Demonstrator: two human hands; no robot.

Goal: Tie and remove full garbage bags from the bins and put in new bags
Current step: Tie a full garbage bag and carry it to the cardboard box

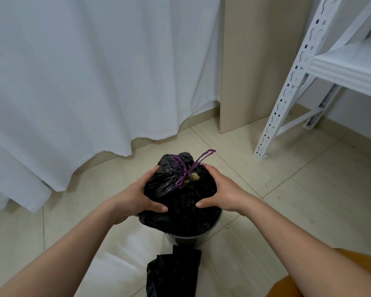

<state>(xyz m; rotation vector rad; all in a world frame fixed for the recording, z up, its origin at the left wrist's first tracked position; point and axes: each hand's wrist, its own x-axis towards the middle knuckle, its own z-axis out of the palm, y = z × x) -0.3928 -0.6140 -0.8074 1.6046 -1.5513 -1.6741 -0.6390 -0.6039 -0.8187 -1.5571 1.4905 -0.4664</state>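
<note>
The full black bag (180, 194) stands upright in the bin (191, 236), its purple-tied neck (185, 171) pointing up. The left hand (141, 196) and right hand (221, 189) grip its sides, fingers curled around it.

The room is bright with soft, even light. The thin white cloth curtain (73, 71) glows a little, so light seems to come through it. The shiny cream floor tiles (287, 200) show pale glare just in front of that curtain. Shadows are faint. The white metal shelf rack (308, 67), right of the curtain, leans and bends near the edge. Everything looks slightly soft.
</note>
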